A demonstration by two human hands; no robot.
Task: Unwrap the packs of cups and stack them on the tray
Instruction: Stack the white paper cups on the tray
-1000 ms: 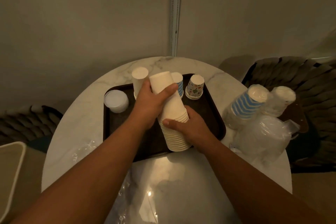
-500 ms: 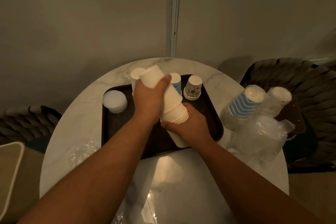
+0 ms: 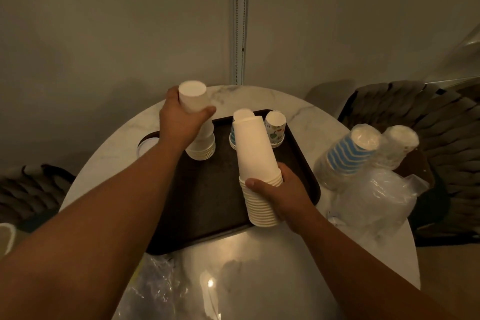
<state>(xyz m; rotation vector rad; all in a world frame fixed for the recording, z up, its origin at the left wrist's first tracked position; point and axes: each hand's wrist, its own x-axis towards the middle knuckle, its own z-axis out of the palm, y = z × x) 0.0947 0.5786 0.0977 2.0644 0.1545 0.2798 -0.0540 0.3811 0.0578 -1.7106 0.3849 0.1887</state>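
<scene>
Right hand [image 3: 279, 193] grips a stack of white cups [image 3: 257, 163], tilted over the near right part of the dark tray [image 3: 207, 202]. Farther back, left hand [image 3: 179, 122] grips a second white stack [image 3: 200, 135] at the tray's far left, upside down.

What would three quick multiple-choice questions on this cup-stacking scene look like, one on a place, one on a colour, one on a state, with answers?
1. Where does the pack of blue-striped cups lie?
A. on the tray
B. on the table right of the tray
C. in the left hand

2. What colour is the tray?
A. white
B. blue
C. dark brown

3. What is the right hand doing?
A. gripping a stack of plain white cups
B. resting flat on the table
C. holding a plastic wrapper

Answers: 1 B, it lies off the tray's right edge, still wrapped; 2 C, its bare floor looks dark; 3 A, thumb and fingers curl round the stack.
</scene>
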